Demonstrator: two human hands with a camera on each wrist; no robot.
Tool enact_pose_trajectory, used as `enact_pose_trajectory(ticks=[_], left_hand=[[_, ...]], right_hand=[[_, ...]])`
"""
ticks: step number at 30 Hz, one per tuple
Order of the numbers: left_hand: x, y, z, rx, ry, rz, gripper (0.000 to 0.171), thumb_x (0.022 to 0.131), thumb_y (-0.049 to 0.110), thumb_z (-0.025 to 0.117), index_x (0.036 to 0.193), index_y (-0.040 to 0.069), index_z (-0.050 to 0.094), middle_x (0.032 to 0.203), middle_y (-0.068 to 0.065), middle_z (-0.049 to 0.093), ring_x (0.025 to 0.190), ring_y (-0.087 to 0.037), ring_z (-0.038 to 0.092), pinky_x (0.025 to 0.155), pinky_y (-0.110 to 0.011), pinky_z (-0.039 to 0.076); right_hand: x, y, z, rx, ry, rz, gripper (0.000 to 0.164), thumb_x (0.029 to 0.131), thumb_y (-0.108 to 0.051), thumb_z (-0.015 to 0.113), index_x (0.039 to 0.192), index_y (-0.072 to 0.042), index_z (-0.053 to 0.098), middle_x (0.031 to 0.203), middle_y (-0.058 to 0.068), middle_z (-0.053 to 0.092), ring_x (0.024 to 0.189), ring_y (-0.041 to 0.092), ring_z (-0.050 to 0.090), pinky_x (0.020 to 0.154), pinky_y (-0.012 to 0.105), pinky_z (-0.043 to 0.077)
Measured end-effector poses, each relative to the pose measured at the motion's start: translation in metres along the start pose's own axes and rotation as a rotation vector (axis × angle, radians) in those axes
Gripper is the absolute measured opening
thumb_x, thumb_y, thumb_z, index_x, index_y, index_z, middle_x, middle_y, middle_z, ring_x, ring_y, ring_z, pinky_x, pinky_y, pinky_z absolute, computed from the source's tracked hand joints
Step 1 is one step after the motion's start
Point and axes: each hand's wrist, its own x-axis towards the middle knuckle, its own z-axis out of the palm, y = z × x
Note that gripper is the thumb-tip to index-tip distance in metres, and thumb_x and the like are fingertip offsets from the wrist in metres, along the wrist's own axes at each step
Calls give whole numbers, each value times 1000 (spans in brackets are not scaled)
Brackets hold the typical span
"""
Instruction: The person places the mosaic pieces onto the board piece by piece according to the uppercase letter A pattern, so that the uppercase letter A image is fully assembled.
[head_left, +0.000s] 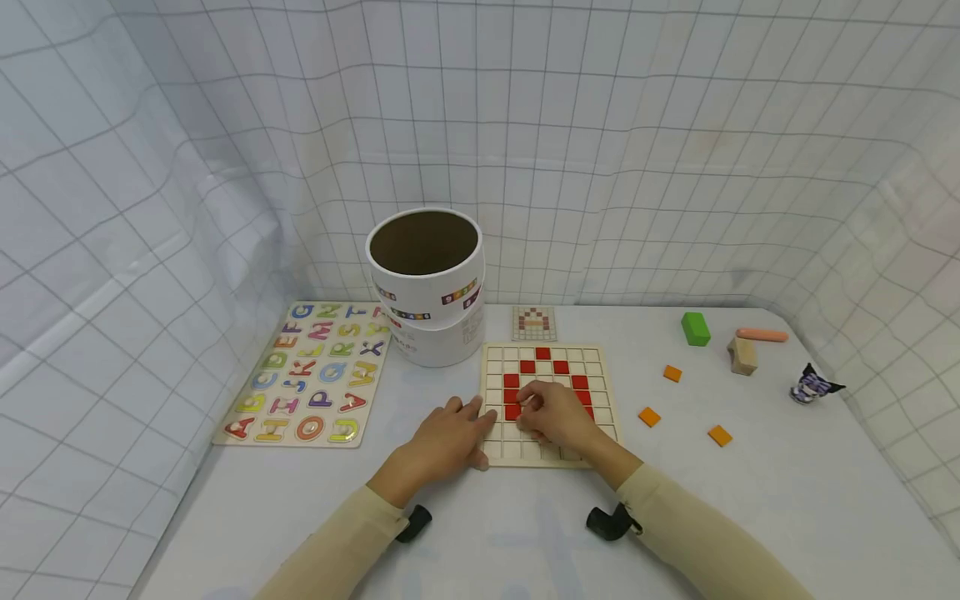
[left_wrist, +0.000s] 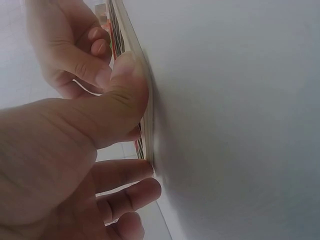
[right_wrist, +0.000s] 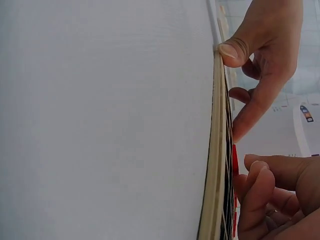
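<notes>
A wooden grid board (head_left: 510, 451) lies on the table with red square tiles (head_left: 542, 353) set in an arch shape. My left hand (head_left: 442, 440) rests at its left side, thumb on the front edge and the other fingers spread along the side. Over the middle of the board is my right hand (head_left: 555, 412), fingers curled and fingertips close to the left column of red tiles. In the right wrist view its fingertips (right_wrist: 262, 172) are bunched beside a red tile (right_wrist: 235, 159); I cannot tell whether they hold anything.
A small pattern card (head_left: 534, 323) lies behind the board, beside a white cylindrical tub (head_left: 438, 337). An alphabet puzzle (head_left: 300, 400) is at left. To the right lie orange tiles (head_left: 649, 417), a green block (head_left: 695, 329), a wooden block (head_left: 742, 357), an orange stick (head_left: 762, 335) and a purple-and-white wrapped item (head_left: 813, 386).
</notes>
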Motion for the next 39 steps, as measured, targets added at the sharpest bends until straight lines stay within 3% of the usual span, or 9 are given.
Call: enact_pose_trajectory(ticks=[7, 11, 15, 17, 22, 27, 31, 36, 39], left_hand=[[0, 1, -3, -23, -19, -11, 75, 85, 46, 76, 149, 15, 54, 156, -18, 46, 127, -35, 50, 99, -51, 48], [1, 2, -2, -32, -19, -6, 74, 85, 46, 75, 149, 16, 53, 156, -18, 45, 126, -35, 50, 99, -51, 48], [0, 3, -1, -25, -15, -10, 74, 85, 46, 76, 149, 17, 53, 156, -18, 45, 125, -34, 50, 97, -50, 48], [0, 4, -1, -23, -11, -16, 74, 84, 45, 77, 149, 16, 54, 156, -18, 45, 124, -34, 50, 97, -49, 47], [0, 5, -2, -27, -3, -48, 76, 83, 46, 77, 149, 16, 53, 157, -17, 44, 123, -34, 47, 97, -50, 45], [0, 4, -2, -45, -6, -69, 78, 82, 46, 78, 150, 16, 53, 161, -15, 39, 124, -34, 45, 98, -50, 44], [0, 4, -3, -71, -20, -71, 79, 81, 45, 79, 150, 18, 53, 161, -15, 38, 125, -33, 45, 99, -51, 43], [2, 4, -5, -73, -40, -72, 79, 80, 44, 80, 151, 23, 53, 161, -15, 39, 126, -33, 44, 100, -51, 41], [4, 4, -5, -71, -44, -68, 79, 79, 44, 80, 150, 24, 53, 161, -15, 39, 126, -33, 44, 100, -52, 41]], right_hand=[[-4, -2, -4, -7, 18, -25, 26, 90, -5, 73, 116, -10, 70, 97, 0, 68, 80, 17, 63, 66, 29, 55], [-13, 7, -21, 30, 22, -50, 30, 94, -9, 71, 124, -8, 68, 103, 3, 71, 79, 17, 67, 67, 29, 57], [-33, 26, -61, 69, 20, -131, 35, 98, -14, 69, 130, -1, 63, 109, 13, 71, 74, 22, 68, 59, 31, 54], [-45, 37, -88, 77, 30, -131, 39, 99, -18, 69, 132, 1, 61, 110, 18, 69, 73, 24, 67, 58, 31, 53], [-65, 77, -161, 48, 129, -24, 49, 102, -27, 64, 138, 5, 55, 112, 19, 64, 78, 20, 65, 63, 31, 53], [-60, 112, -213, -103, 190, 91, 50, 103, -24, 62, 141, 6, 51, 111, 16, 57, 76, 16, 58, 64, 28, 52], [-45, 121, -225, -185, 153, 135, 55, 99, -22, 67, 144, 5, 48, 116, 21, 54, 79, 20, 56, 66, 28, 50], [-28, 118, -221, -301, 108, 137, 57, 97, -21, 67, 145, 3, 48, 129, 29, 53, 94, 29, 59, 73, 33, 52], [-20, 116, -218, -388, 94, 134, 52, 96, -19, 66, 141, 2, 53, 125, 28, 57, 95, 32, 59, 74, 36, 51]])
